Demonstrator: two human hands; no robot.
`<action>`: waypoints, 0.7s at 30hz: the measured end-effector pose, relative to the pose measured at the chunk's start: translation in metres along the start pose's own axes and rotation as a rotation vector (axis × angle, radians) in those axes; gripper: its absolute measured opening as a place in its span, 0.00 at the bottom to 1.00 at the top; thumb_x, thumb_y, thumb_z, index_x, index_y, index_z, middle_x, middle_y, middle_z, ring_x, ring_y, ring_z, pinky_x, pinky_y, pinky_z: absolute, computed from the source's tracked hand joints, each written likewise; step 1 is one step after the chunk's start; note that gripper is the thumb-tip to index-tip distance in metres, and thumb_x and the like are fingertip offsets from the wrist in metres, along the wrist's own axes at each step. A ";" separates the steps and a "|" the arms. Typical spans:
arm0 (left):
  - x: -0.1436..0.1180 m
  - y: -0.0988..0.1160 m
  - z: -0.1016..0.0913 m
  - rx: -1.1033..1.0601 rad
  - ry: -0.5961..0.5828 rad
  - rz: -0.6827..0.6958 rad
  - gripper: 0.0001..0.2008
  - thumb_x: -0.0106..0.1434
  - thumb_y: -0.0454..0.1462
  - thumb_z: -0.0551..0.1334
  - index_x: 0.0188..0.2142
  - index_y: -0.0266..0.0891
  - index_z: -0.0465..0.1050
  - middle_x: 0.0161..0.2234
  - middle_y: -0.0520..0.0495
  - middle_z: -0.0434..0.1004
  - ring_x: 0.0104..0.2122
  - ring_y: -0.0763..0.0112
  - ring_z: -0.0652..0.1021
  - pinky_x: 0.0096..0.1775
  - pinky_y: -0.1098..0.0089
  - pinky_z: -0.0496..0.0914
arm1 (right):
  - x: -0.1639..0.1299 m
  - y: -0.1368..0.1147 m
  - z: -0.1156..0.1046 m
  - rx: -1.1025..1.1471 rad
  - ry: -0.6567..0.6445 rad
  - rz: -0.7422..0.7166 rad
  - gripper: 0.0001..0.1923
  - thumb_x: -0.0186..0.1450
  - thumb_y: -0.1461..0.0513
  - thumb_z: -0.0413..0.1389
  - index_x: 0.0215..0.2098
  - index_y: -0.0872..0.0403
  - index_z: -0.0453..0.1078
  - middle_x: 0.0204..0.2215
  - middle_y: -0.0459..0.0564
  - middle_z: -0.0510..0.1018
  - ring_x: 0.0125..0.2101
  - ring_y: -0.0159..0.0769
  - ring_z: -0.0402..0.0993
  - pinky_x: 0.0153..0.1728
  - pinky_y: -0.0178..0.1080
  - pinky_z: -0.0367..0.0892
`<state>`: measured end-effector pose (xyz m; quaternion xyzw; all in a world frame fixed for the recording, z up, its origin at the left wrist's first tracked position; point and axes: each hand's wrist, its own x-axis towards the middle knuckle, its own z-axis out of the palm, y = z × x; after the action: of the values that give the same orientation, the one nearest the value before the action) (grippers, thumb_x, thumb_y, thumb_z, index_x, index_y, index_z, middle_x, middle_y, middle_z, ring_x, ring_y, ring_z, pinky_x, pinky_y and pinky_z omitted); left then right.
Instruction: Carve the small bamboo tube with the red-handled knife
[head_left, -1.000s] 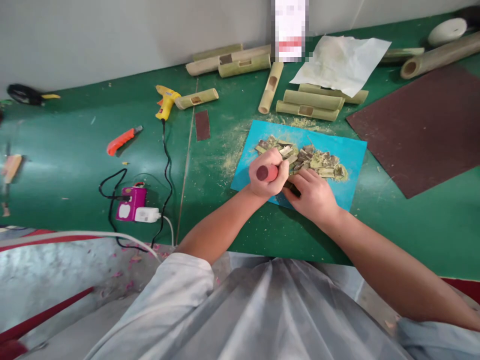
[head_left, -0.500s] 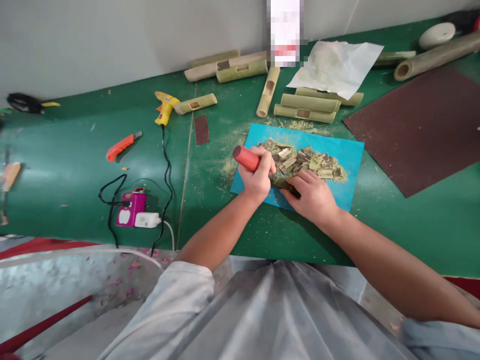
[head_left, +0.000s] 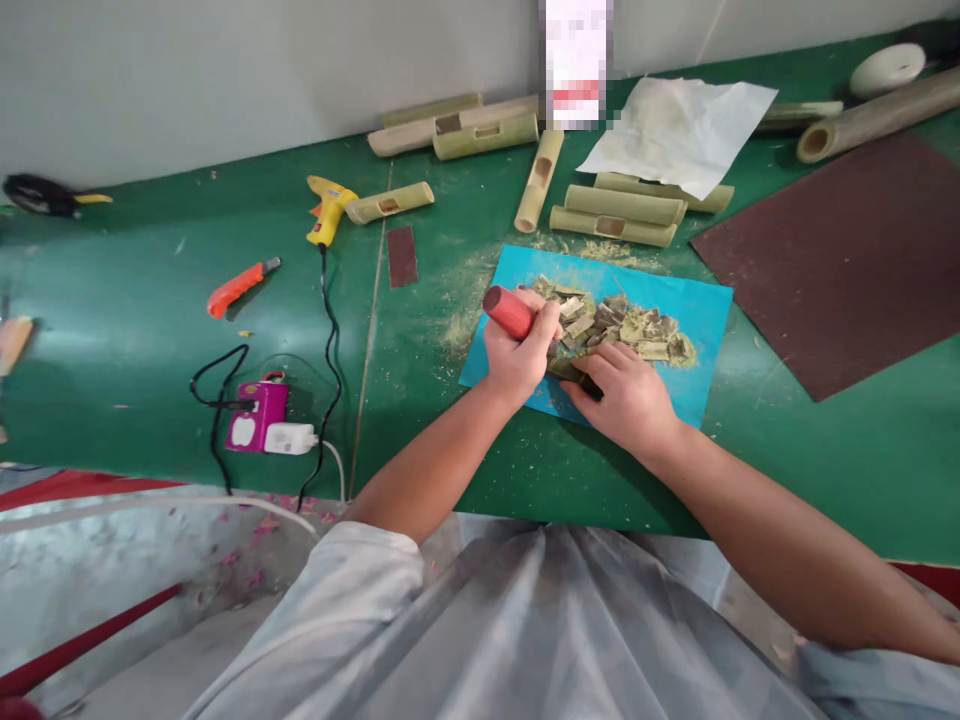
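My left hand [head_left: 519,348] is closed around a red-handled tool [head_left: 508,311]. Its thick round handle sticks out toward the upper left, while the working end is hidden by my fingers and what lies below. My right hand [head_left: 626,395] has its fingers curled over a dark greenish bamboo piece [head_left: 568,368], pressing it against the blue sheet [head_left: 679,398]; much of the piece is covered by the hand. Just beyond both hands, a heap of bamboo chips [head_left: 626,327] and shavings is spread across the sheet.
Cut bamboo tubes [head_left: 622,204] with notches lie behind the sheet, partly under white paper [head_left: 679,130]. A brown board [head_left: 840,270] is at right. Leftward are a yellow glue gun [head_left: 328,208], an orange utility knife [head_left: 241,289] and a purple power adapter [head_left: 257,414] with cables.
My left hand and the red handle have shifted slightly right, toward my right hand. The right hand stays on the bamboo piece. The whole view has moved a little.
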<state>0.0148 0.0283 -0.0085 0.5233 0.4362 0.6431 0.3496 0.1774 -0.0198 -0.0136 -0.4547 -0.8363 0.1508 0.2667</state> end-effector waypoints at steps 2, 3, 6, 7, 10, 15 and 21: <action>-0.001 -0.001 -0.001 0.021 -0.019 0.038 0.23 0.69 0.50 0.67 0.23 0.40 0.70 0.22 0.53 0.73 0.23 0.76 0.74 0.32 0.69 0.70 | 0.000 0.000 0.000 -0.010 0.001 -0.005 0.09 0.71 0.60 0.59 0.34 0.54 0.76 0.31 0.53 0.76 0.35 0.44 0.70 0.36 0.44 0.68; -0.001 -0.001 -0.002 0.030 -0.027 0.061 0.22 0.70 0.49 0.67 0.24 0.40 0.70 0.22 0.53 0.73 0.24 0.76 0.74 0.33 0.69 0.71 | -0.001 0.000 0.000 -0.014 0.004 -0.008 0.09 0.71 0.60 0.59 0.34 0.54 0.76 0.30 0.53 0.76 0.35 0.44 0.70 0.36 0.43 0.68; -0.002 -0.002 -0.004 0.042 -0.052 0.117 0.21 0.71 0.47 0.66 0.25 0.40 0.69 0.23 0.53 0.72 0.24 0.76 0.73 0.32 0.69 0.70 | -0.001 0.000 0.000 -0.020 0.015 -0.013 0.09 0.71 0.60 0.59 0.34 0.54 0.77 0.30 0.53 0.76 0.35 0.44 0.70 0.35 0.43 0.67; -0.002 -0.002 -0.005 0.045 -0.069 0.134 0.20 0.71 0.46 0.66 0.25 0.40 0.69 0.23 0.53 0.72 0.24 0.76 0.72 0.31 0.69 0.69 | -0.001 0.000 0.000 -0.018 0.015 -0.012 0.09 0.71 0.60 0.59 0.34 0.54 0.77 0.30 0.53 0.76 0.35 0.44 0.70 0.35 0.43 0.67; -0.002 -0.001 -0.006 0.051 -0.157 0.219 0.18 0.72 0.43 0.65 0.26 0.40 0.68 0.23 0.53 0.70 0.23 0.75 0.72 0.30 0.69 0.67 | 0.000 0.000 0.000 -0.008 0.016 -0.018 0.10 0.71 0.60 0.58 0.33 0.53 0.76 0.30 0.53 0.75 0.34 0.43 0.69 0.35 0.43 0.66; -0.001 0.007 -0.004 0.117 -0.247 0.358 0.18 0.72 0.37 0.62 0.25 0.39 0.63 0.21 0.54 0.67 0.21 0.78 0.68 0.27 0.70 0.62 | 0.002 -0.001 0.001 0.029 0.040 -0.061 0.13 0.74 0.60 0.55 0.32 0.53 0.75 0.29 0.52 0.75 0.32 0.41 0.68 0.35 0.42 0.66; -0.003 0.012 -0.001 0.077 -0.226 0.269 0.24 0.74 0.42 0.62 0.22 0.39 0.59 0.20 0.54 0.64 0.20 0.79 0.66 0.25 0.70 0.60 | 0.003 0.000 0.003 0.036 0.036 -0.063 0.14 0.74 0.61 0.54 0.31 0.53 0.74 0.29 0.53 0.74 0.33 0.41 0.68 0.35 0.42 0.66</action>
<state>0.0149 0.0213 0.0016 0.6589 0.3444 0.6041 0.2869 0.1743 -0.0178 -0.0148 -0.4257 -0.8424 0.1492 0.2948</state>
